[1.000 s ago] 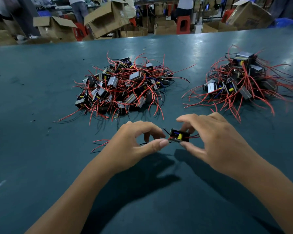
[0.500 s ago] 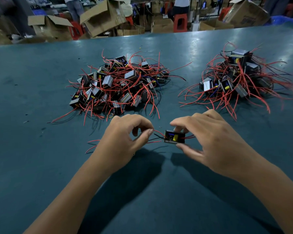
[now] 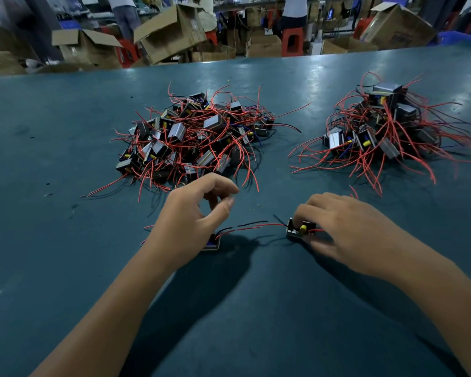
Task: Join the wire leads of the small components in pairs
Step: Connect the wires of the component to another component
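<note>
Two small black components with red and black leads lie on the teal table point(image 3: 65, 148). My right hand point(image 3: 346, 229) grips one component point(image 3: 297, 232), which has a yellow part, between thumb and fingers. The other component point(image 3: 212, 242) sits half hidden under my left hand point(image 3: 191, 221). Its leads point(image 3: 250, 225) stretch across to the right component. The fingers of my left hand are loosely curled above the table, thumb and forefinger slightly apart, with nothing visible between them.
A large pile of the same components point(image 3: 196, 140) with tangled red wires lies just beyond my left hand. A second pile point(image 3: 386, 126) is at the back right. Cardboard boxes point(image 3: 172, 31) and red stools stand past the table's far edge.
My right hand has drawn its component to the right. My left hand has let go of the leads and lifted, and a second component now shows beneath it.
</note>
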Available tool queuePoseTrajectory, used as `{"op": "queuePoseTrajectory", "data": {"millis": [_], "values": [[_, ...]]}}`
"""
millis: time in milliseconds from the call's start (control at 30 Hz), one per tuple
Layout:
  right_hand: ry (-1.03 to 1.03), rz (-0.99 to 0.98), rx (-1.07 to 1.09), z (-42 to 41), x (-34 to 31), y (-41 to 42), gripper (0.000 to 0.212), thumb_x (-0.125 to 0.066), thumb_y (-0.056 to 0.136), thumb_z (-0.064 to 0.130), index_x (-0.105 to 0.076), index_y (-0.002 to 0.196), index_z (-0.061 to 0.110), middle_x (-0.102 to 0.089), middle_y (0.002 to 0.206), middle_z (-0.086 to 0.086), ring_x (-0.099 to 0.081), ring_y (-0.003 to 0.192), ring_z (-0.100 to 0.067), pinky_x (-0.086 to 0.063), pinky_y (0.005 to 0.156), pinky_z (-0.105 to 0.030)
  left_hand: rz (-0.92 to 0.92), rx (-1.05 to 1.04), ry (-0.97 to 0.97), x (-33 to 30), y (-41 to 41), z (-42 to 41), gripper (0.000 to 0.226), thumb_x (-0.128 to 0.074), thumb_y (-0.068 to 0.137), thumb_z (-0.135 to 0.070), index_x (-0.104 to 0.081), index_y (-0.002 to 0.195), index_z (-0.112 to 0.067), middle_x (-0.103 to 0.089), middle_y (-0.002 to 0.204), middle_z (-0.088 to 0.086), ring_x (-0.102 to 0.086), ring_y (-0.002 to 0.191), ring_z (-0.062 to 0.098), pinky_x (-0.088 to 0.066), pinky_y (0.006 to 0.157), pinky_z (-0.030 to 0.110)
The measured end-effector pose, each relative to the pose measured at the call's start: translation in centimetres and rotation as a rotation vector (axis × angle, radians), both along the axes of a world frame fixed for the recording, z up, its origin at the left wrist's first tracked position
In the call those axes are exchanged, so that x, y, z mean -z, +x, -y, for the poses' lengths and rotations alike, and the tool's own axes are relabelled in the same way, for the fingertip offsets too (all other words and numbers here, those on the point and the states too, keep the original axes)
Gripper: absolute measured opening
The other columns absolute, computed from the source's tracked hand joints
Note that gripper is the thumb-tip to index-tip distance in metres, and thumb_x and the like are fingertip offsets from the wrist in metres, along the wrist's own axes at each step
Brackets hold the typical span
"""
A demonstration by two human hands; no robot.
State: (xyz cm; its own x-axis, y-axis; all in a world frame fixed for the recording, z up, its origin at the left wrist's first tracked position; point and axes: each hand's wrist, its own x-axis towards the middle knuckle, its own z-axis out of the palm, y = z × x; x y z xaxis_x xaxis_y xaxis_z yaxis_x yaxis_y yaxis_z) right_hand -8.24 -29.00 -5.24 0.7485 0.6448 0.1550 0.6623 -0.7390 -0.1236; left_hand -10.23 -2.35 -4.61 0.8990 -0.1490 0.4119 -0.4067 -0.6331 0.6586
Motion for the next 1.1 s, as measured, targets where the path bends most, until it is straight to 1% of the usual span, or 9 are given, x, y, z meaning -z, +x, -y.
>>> {"op": "queuePoseTrajectory", "data": {"millis": [133, 200, 367, 433, 500, 600, 700, 833, 1100], "values": [[-0.016, -0.042, 0.04, 0.1, 0.3, 0.3, 0.022, -0.046, 0.092, 0.043, -0.055, 0.11, 0.035, -0.053, 0.105, 0.014, -0.051, 0.1, -0.012, -0.037, 0.077, -0.024, -0.041, 0.047, 0.073, 0.1, 0.0, -0.4, 0.014, -0.066, 0.094, -0.012, -0.069, 0.095, -0.026, -0.062, 0.088, -0.028, -0.057, 0.087, 0.001, -0.036, 0.077, 0.004], [-0.027, -0.045, 0.058, 0.1, 0.3, 0.3, 0.017, -0.047, 0.094, 0.042, -0.054, 0.108, 0.034, -0.052, 0.103, 0.014, -0.05, 0.1, -0.011, -0.039, 0.079, -0.025, -0.073, 0.023, 0.103, 0.3, 0.2, -0.4, 0.01, -0.066, 0.095, -0.017, -0.069, 0.096, -0.026, -0.062, 0.088, -0.027, -0.057, 0.086, 0.002, -0.038, 0.076, 0.007], [-0.02, -0.042, 0.086, 0.0, 0.2, 0.3, 0.011, -0.053, 0.095, 0.039, -0.049, 0.102, 0.031, -0.054, 0.099, 0.013, -0.051, 0.098, -0.012, -0.04, 0.088, -0.032, -0.031, 0.067, 0.262, 0.9, 0.3, -0.1, 0.003, -0.067, 0.094, -0.028, -0.068, 0.097, -0.027, -0.063, 0.092, -0.016, -0.056, 0.088, 0.009, -0.045, 0.087, 0.038], [0.025, -0.053, 0.097, -0.2, 0.2, 0.2, 0.014, -0.056, 0.093, 0.04, -0.051, 0.102, 0.031, -0.055, 0.098, 0.014, -0.051, 0.097, -0.011, -0.038, 0.089, -0.032, -0.015, 0.09, 0.271, 1.0, 0.1, 0.0, 0.011, -0.069, 0.092, -0.036, -0.068, 0.101, -0.03, -0.061, 0.097, -0.017, -0.053, 0.089, 0.007, -0.043, 0.088, 0.038], [0.172, -0.083, 0.127, -0.7, 0.3, -0.1, 0.017, -0.061, 0.09, 0.041, -0.055, 0.101, 0.029, -0.058, 0.098, 0.014, -0.052, 0.096, -0.011, -0.039, 0.088, -0.032, 0.003, 0.078, 0.313, 1.2, 0.0, 0.6, 0.022, -0.067, 0.091, -0.043, -0.068, 0.109, -0.03, -0.06, 0.104, -0.017, -0.05, 0.092, 0.004, -0.038, 0.091, 0.034], [0.3, -0.086, 0.152, -1.7, 0.8, -0.3, 0.016, -0.066, 0.089, 0.036, -0.061, 0.098, 0.024, -0.061, 0.096, 0.01, -0.056, 0.094, -0.014, -0.044, 0.087, -0.036, 0.073, 0.026, 0.437, 1.8, 0.1, 1.8, 0.032, -0.066, 0.091, -0.047, -0.07, 0.117, -0.028, -0.063, 0.112, -0.012, -0.052, 0.104, 0.013, -0.031, 0.091, 0.034], [0.35, -0.089, 0.167, -2.3, 1.2, -0.1, 0.007, -0.066, 0.09, 0.027, -0.063, 0.09, 0.022, -0.061, 0.087, 0.008, -0.057, 0.085, -0.016, -0.047, 0.079, -0.041, 0.111, 0.025, 0.475, 2.2, 0.1, 2.7, 0.025, -0.064, 0.091, -0.045, -0.073, 0.107, -0.028, -0.065, 0.105, -0.01, -0.056, 0.102, 0.019, -0.029, 0.086, 0.033], [0.412, -0.086, 0.221, -2.3, 1.6, 0.0, 0.007, -0.067, 0.089, 0.025, -0.062, 0.085, 0.022, -0.061, 0.082, 0.009, -0.056, 0.078, -0.013, -0.047, 0.075, -0.04, 0.135, 0.05, 0.457, 2.7, 0.2, 3.1, 0.013, -0.065, 0.089, -0.039, -0.072, 0.09, -0.029, -0.064, 0.097, -0.013, -0.054, 0.094, 0.017, -0.026, 0.082, 0.029], [0.441, -0.054, 0.263, -2.6, 2.2, 0.2, 0.015, -0.066, 0.088, 0.016, -0.052, 0.091, 0.021, -0.063, 0.083, 0.011, -0.059, 0.081, -0.019, -0.049, 0.075, -0.043, 0.13, 0.177, 0.443, 2.7, 0.0, 2.9, 0.017, -0.066, 0.089, -0.046, -0.072, 0.095, -0.031, -0.062, 0.104, -0.015, -0.051, 0.097, 0.011, -0.025, 0.085, 0.026]]}}
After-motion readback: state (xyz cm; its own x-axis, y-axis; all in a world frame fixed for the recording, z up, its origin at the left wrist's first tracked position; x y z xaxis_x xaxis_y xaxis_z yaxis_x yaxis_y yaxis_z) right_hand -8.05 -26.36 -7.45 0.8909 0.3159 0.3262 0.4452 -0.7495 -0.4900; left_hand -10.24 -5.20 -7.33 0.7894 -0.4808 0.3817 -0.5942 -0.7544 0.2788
